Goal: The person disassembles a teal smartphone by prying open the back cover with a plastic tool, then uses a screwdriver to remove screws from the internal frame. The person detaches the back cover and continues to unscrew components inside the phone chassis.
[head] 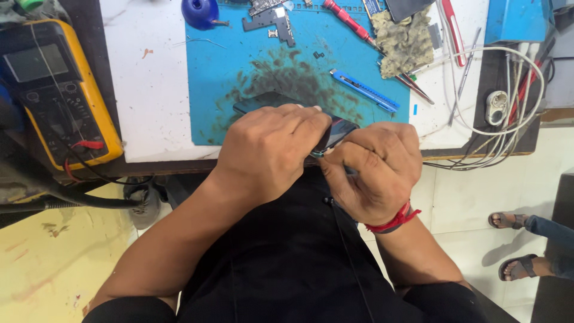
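A dark flat phone (263, 100) lies at the near edge of a stained blue work mat (239, 60). My left hand (269, 149) covers most of the phone and clamps it from above. My right hand (373, 167), with a red thread band on its wrist, pinches a small thin tool against the phone's near right corner (335, 134). The tool itself is almost hidden between the fingers.
A yellow multimeter (57, 90) sits at left. On and beside the mat lie a blue utility knife (365, 91), a red screwdriver (347, 21), a circuit board (272, 18), a rag (406, 39) and white cables (508, 107). Another person's sandalled feet (514, 245) stand at right.
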